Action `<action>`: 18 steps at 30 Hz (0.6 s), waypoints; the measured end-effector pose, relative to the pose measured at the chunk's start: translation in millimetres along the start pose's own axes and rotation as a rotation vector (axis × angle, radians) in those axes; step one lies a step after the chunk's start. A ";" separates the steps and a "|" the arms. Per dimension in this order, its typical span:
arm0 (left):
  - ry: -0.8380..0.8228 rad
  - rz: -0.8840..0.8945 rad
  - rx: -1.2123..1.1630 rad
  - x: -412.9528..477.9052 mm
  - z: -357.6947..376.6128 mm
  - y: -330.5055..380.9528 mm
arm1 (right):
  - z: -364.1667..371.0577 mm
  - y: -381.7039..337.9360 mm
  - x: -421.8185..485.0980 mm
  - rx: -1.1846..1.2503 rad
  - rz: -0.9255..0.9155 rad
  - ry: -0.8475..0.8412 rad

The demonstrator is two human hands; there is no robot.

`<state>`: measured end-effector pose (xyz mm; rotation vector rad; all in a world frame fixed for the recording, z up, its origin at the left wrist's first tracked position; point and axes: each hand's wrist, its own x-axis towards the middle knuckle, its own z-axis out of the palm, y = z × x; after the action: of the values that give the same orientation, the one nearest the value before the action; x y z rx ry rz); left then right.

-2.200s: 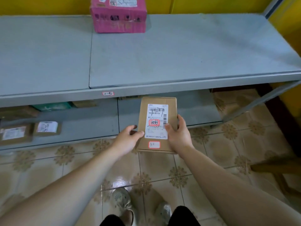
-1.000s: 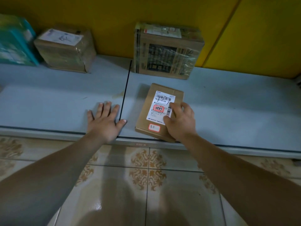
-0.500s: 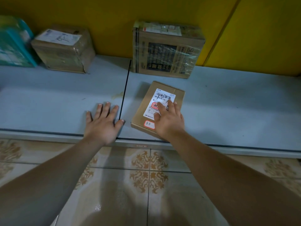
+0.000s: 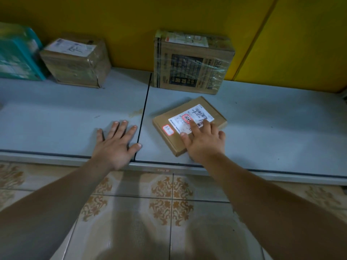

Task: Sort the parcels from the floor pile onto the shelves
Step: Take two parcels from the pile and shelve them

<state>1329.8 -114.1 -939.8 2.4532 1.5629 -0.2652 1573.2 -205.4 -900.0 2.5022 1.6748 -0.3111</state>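
Patterned floor tiles run up to the grey shelf. The left hand lies spread flat on it. The right hand, fingers straight, presses the flat parcel, lying skewed. Behind stand a taped box and a smaller box.

We observe a yellow wall across the top of the view. A slanted seam divides it into two panels at the right. Below, we find a glossy tiled floor, pale in colour. Brown floral ornaments sit at the tile corners, where the grout lines cross. A dim shadow lies across the near tiles.
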 end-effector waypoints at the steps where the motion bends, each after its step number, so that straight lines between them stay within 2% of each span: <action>1: 0.009 -0.007 -0.004 -0.1 0.6 0.0 | -1.7 -7.2 -1.3 -0.007 0.022 0.009; 3: 0.021 -0.022 -0.005 -0.1 1.0 0.6 | -8.7 -14.7 -3.9 -0.061 -0.048 0.024; 5: 0.028 -0.025 -0.004 0.3 1.7 1.1 | -13.9 -11.0 -3.9 -0.074 -0.201 0.024; 8: 0.040 -0.030 -0.020 0.7 2.7 0.6 | -10.4 4.7 1.1 -0.046 -0.338 -0.122; 10: 0.038 -0.029 -0.029 0.6 2.6 -0.5 | -1.7 7.3 2.2 -0.032 -0.273 -0.118; 13: 0.038 -0.027 -0.023 0.7 2.6 -1.0 | 7.2 -8.9 -5.7 -0.002 -0.130 -0.023; 18: 0.042 -0.030 -0.018 -0.8 1.6 1.3 | 10.3 -21.4 -17.4 -0.049 -0.161 0.046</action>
<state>1330.6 -115.8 -941.0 2.4390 1.6126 -0.2056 1545.9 -215.0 -905.5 2.3629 1.8818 -0.2260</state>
